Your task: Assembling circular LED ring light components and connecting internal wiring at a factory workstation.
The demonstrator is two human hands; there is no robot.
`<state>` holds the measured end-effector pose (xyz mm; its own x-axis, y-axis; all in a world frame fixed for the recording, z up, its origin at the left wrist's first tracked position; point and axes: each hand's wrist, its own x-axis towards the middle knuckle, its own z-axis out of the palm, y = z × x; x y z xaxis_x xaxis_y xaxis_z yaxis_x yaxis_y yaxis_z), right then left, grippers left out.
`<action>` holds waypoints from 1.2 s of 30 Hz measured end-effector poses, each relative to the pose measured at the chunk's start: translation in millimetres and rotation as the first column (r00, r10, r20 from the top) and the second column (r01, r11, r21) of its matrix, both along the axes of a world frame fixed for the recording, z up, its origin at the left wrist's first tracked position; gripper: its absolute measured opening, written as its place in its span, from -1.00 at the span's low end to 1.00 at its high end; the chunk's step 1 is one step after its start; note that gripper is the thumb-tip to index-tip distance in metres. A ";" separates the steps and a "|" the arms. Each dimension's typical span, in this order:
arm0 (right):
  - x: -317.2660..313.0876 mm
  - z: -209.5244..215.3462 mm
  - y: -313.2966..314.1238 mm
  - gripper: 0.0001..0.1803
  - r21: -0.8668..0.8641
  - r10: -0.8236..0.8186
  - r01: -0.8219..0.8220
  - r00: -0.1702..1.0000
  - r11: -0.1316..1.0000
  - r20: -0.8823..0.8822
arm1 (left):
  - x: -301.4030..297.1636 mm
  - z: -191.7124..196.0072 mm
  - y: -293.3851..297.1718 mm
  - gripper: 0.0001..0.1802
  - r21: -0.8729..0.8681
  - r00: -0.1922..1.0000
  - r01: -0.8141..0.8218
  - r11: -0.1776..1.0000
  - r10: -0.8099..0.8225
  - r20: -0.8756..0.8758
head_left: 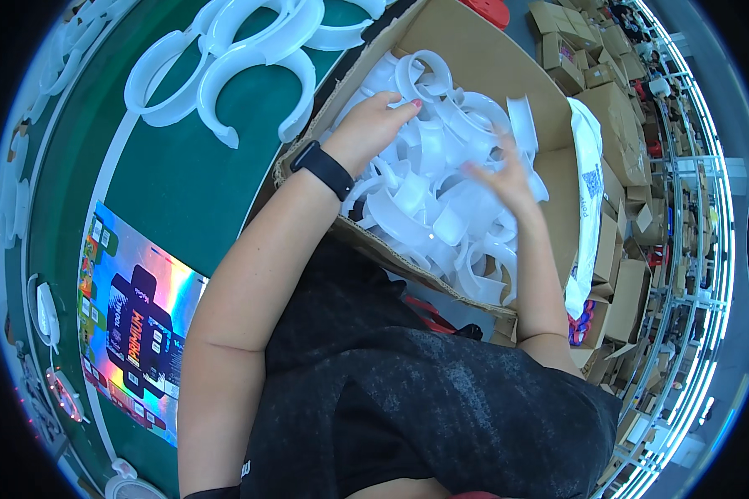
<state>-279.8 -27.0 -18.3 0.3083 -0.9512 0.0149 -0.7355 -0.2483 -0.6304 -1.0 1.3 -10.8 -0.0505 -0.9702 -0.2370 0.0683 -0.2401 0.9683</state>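
Observation:
An open cardboard box (pixel 549 179) in front of me holds a heap of curved, translucent white plastic bands (pixel 429 150), many of them C-shaped. My left hand (pixel 368 126), with a black watch on its wrist, reaches over the left side of the box to the heap. Its visible fingers are apart, and no band shows in its grasp; part of the hand's underside is hidden. Over the right part of the heap is my right hand (pixel 509 176), smeared by motion, with its fingers spread. Larger white C-shaped bands (pixel 210 96) lie on the green table (pixel 154 170) to the left.
A shiny printed sheet (pixel 187 287) lies on the table at left. White plastic film (pixel 585 208) hangs over the box's right edge. Cardboard boxes (pixel 612 125) are piled to the right, and a red object (pixel 488 10) is beyond the box. A white device (pixel 46 312) stands far left.

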 end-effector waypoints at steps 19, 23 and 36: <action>31.5 -1.5 7.7 -0.30 0.091 0.045 -0.023 0.968 0.996 -0.245 | 2.1 -30.1 -2.3 -0.30 -0.062 0.857 0.116 0.991 -0.069 0.510; -33.2 3.0 -26.0 -0.40 0.120 -0.323 0.299 0.885 0.947 0.336 | -0.6 -27.0 -4.0 -0.35 -0.005 0.679 0.313 0.950 -0.220 0.700; -75.6 13.1 -47.4 -0.41 -0.686 -0.616 0.486 0.784 0.542 0.069 | 7.5 -18.9 -7.8 -0.37 -0.138 0.833 -0.058 0.989 0.124 0.540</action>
<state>-355.4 -74.3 -5.2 -0.2147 -0.6970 0.6842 -0.9405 -0.0413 -0.3372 6.5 -6.5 -29.6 0.1446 -0.9853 -0.0907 -0.4624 -0.1483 0.8742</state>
